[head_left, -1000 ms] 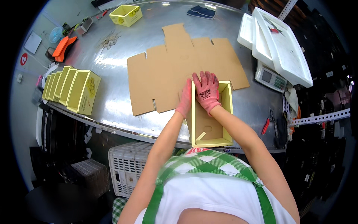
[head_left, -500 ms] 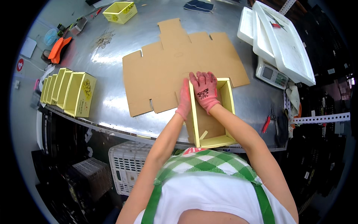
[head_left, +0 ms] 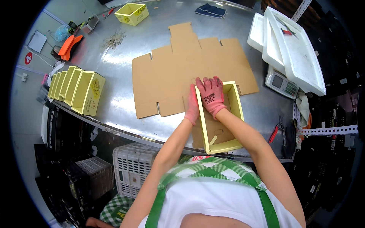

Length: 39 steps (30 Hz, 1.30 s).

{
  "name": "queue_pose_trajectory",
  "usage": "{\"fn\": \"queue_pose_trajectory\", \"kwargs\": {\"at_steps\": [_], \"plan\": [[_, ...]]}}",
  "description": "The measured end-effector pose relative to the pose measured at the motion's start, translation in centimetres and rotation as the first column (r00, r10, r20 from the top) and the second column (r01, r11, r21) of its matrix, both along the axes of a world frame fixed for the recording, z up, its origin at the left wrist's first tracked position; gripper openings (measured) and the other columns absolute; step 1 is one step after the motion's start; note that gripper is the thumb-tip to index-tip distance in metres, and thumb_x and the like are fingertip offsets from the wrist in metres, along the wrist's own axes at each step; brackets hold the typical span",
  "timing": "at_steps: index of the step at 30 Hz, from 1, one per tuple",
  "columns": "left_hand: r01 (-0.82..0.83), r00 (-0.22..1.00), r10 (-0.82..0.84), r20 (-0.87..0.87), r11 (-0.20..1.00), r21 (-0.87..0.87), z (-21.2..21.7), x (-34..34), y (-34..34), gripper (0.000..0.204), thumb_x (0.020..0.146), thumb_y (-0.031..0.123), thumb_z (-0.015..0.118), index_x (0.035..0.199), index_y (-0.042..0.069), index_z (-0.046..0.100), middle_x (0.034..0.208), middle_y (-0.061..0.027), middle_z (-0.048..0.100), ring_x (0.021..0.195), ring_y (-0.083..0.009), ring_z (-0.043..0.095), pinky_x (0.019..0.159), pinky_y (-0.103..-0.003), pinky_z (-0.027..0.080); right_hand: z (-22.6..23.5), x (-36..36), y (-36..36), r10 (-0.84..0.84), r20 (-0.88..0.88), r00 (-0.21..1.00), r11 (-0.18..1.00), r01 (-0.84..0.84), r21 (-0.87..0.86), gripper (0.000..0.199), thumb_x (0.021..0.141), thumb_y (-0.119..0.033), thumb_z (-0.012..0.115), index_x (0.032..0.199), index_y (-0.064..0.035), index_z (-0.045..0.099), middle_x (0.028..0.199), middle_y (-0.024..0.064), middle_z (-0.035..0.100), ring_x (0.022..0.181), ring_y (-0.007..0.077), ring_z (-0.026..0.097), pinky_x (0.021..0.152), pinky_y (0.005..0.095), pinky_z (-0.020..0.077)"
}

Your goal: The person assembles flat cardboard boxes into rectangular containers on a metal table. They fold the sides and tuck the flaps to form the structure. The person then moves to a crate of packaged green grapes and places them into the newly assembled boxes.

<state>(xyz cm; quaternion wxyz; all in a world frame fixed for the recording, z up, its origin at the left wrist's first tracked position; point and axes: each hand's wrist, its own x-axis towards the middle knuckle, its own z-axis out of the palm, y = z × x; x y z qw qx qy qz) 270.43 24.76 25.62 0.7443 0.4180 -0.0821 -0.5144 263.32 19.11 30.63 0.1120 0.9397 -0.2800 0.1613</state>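
Note:
A yellow-rimmed open cardboard box (head_left: 238, 110) stands at the table's near edge, its brown inside showing. My left hand (head_left: 192, 106), in a pink glove, lies along the outside of its left wall near the far corner. My right hand (head_left: 211, 95), gloved likewise, reaches inside, its fingers closed over the top of that wall. The wall is pinched between the two hands; my left thumb is hidden. A narrow yellow flap (head_left: 213, 140) sticks up at the box's near left corner. Beneath and beyond the box spreads a flat, unfolded cardboard sheet (head_left: 178, 60) with slots and tabs.
Several yellow boxes (head_left: 88, 93) stand nested in a row at left; another yellow box (head_left: 132, 14) sits at the back. White foam trays (head_left: 292, 49) rest over a scale (head_left: 281, 81) at right, near red-handled pliers (head_left: 274, 133). A white crate (head_left: 133, 167) is below the table edge.
The whole view has shifted slightly. Both hands keep their hold on the box wall. Green checked cloth and a bit of a person's arm have come into view at the lower left.

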Motion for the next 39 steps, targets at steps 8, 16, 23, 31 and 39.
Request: {"fn": "queue_pose_trajectory", "kwargs": {"at_steps": [8,16,23,31,39], "plan": [[-0.049,0.933,-0.006,0.360,0.989,0.143,2.1,1.1,1.2,0.047,0.094,0.044,0.031,0.113,0.004,0.047,0.105,-0.0048,0.051,0.098,-0.0157,0.046,0.091,-0.031,0.035,7.2,-6.8,-5.6,-0.224,0.781,0.583,0.298,-0.722,0.625,0.055,0.088,-0.019,0.055,0.136,-0.0095,0.029,0.129,0.0072,0.043,0.120,0.0194,0.041,0.100,0.0308,0.0330],[-0.143,0.833,0.199,0.516,0.979,-0.146,2.0,2.3,2.0,0.062,0.094,0.049,0.024,0.137,0.004,0.026,0.140,-0.0109,0.029,0.130,-0.0212,0.026,0.110,-0.034,0.016,-1.9,-10.1,-9.1,-0.640,0.641,0.423,0.219,-0.700,0.680,0.056,0.094,-0.042,0.034,0.134,-0.0034,0.031,0.132,0.0122,0.041,0.122,0.0235,0.039,0.105,0.0344,0.0272],[-0.025,0.959,0.062,0.277,0.990,-0.135,1.1,-1.3,0.6,0.052,0.095,0.042,0.029,0.136,0.010,0.028,0.142,-0.0069,0.026,0.132,-0.0190,0.022,0.109,-0.035,0.018,-6.0,-6.8,-6.1,-0.680,0.496,0.540,-0.141,-0.761,0.634,0.059,0.093,-0.047,0.033,0.132,-0.0022,0.034,0.133,0.0137,0.040,0.126,0.0247,0.034,0.105,0.0366,0.0256],[-0.125,0.788,0.050,0.614,0.989,0.079,2.9,0.3,5.2,0.055,0.096,0.042,0.027,0.135,0.003,0.028,0.138,-0.0139,0.031,0.129,-0.0230,0.027,0.108,-0.035,0.020,-2.0,-13.9,-4.6,-0.615,0.497,0.612,0.108,-0.559,0.822,0.055,0.093,-0.042,0.038,0.131,-0.0011,0.036,0.130,0.0114,0.042,0.123,0.0225,0.037,0.101,0.0361,0.0318],[0.073,0.958,-0.042,0.283,0.992,-0.102,3.2,-7.5,10.6,0.056,0.093,0.043,0.036,0.136,0.008,0.028,0.133,-0.0078,0.037,0.122,-0.0198,0.038,0.099,-0.033,0.035,-4.6,-18.7,7.0,-0.806,0.323,0.496,-0.238,-0.771,0.591,0.056,0.094,-0.046,0.029,0.137,-0.0101,0.028,0.135,0.0061,0.036,0.124,0.0209,0.035,0.103,0.0340,0.0284]]}}
